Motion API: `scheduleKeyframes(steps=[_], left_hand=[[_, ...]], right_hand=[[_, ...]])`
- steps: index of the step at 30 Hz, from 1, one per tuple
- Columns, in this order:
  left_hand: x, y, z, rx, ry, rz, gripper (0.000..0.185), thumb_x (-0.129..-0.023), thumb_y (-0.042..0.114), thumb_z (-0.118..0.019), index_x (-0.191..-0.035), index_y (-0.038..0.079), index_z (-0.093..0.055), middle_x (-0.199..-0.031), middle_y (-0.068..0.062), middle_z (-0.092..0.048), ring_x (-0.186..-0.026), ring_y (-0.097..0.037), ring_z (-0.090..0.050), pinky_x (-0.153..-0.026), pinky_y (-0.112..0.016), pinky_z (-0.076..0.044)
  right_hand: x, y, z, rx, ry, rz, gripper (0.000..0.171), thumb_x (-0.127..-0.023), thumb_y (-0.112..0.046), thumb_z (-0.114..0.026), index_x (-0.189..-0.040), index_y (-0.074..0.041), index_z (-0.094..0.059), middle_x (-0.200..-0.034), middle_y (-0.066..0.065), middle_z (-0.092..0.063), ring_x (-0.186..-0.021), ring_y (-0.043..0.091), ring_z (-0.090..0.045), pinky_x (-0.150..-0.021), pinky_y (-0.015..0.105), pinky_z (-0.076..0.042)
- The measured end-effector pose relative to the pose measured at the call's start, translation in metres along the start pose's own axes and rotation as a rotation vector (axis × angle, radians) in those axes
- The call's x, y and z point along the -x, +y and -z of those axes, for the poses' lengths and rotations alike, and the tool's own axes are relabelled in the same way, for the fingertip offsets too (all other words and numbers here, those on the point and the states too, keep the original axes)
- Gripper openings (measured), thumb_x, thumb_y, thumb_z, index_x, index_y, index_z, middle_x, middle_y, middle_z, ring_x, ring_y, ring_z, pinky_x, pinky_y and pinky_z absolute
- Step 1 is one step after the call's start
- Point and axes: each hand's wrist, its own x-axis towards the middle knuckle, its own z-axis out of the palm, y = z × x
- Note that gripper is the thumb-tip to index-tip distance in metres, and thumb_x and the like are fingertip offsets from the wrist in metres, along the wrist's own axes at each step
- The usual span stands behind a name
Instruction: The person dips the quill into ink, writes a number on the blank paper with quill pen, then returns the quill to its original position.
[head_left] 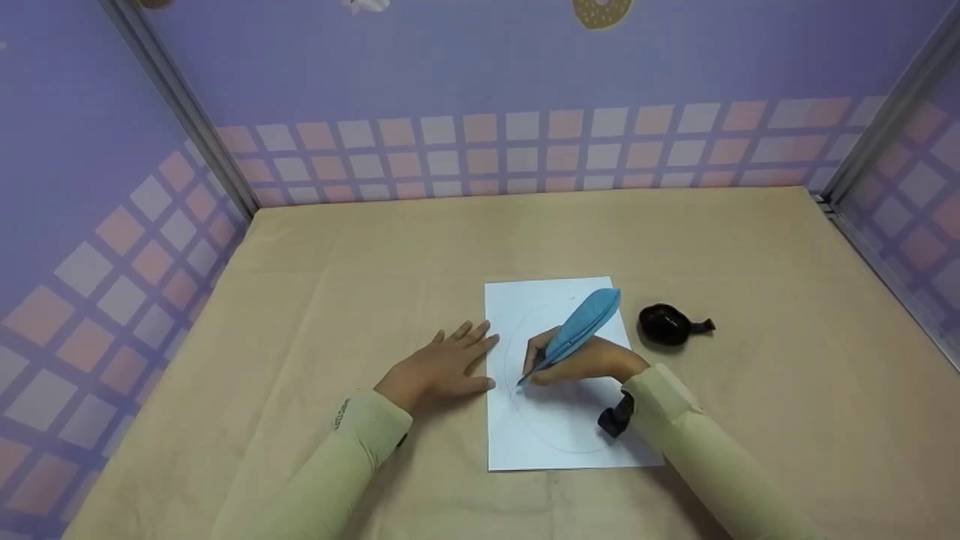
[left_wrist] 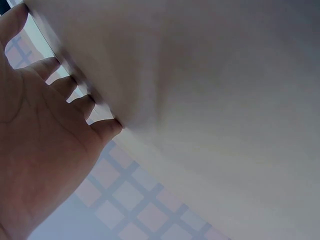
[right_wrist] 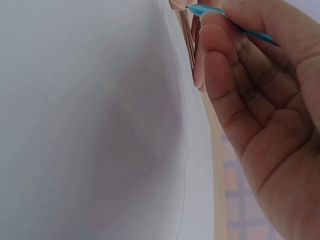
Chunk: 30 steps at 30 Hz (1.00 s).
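A white sheet of paper [head_left: 517,450] lies on the cloth-covered table, bearing a thin, faint curved line like a large circle. My right hand [head_left: 577,361] pinches a blue feather pen [head_left: 589,319], its plume slanting up to the right. The pen's tip is at the paper, near the left part of the curved line. In the right wrist view, part of the blue pen [right_wrist: 205,9] shows between thumb and fingers. Spread fingers of my left hand [head_left: 442,367] rest at the sheet's left edge; the left wrist view shows that palm [left_wrist: 45,125] from below.
A glossy black small dish [head_left: 664,325] with a short handle stands right of the paper. A beige cloth [head_left: 375,255] covers the table. Patterned purple panels [head_left: 480,67] and metal posts enclose its back and sides. A dark device [head_left: 615,420] hangs at my right wrist.
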Motion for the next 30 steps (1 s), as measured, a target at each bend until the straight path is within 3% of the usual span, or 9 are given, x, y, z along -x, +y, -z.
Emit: scheduleKeyframes(steps=[13, 23, 30], left_hand=[[0.0, 0.0, 0.0, 0.01, 0.007, -0.001, 0.075, -0.094, 0.057, -0.047, -0.156, 0.026, -0.016, -0.163, 0.004, -0.003, -0.151, -0.024, -0.001, -0.12, -0.054, -0.006], [0.0, 0.001, -0.001, 0.005, 0.014, 0.0, 0.074, -0.095, 0.056, -0.046, -0.156, 0.026, -0.017, -0.163, 0.004, -0.004, -0.151, -0.023, -0.002, -0.12, -0.054, -0.006], [0.001, 0.001, 0.0, 0.012, 0.016, -0.011, 0.074, -0.095, 0.055, -0.046, -0.156, 0.025, -0.017, -0.163, 0.002, -0.005, -0.151, -0.024, -0.002, -0.12, -0.054, -0.007]], right_hand=[[0.009, -0.002, 0.006, -0.037, 0.046, -0.008, 0.006, -0.083, -0.008, -0.072, -0.089, -0.007, -0.072, -0.089, 0.008, -0.07, -0.076, 0.007, -0.055, -0.073, 0.02, -0.045], [0.019, -0.001, 0.015, -0.058, 0.091, 0.048, 0.008, -0.084, -0.008, -0.072, -0.09, -0.003, -0.07, -0.088, 0.013, -0.071, -0.075, 0.008, -0.059, -0.075, 0.021, -0.051], [0.03, 0.001, 0.025, -0.059, 0.162, 0.05, 0.009, -0.084, -0.011, -0.074, -0.09, -0.005, -0.071, -0.089, 0.016, -0.071, -0.072, 0.008, -0.06, -0.068, 0.022, -0.052]])
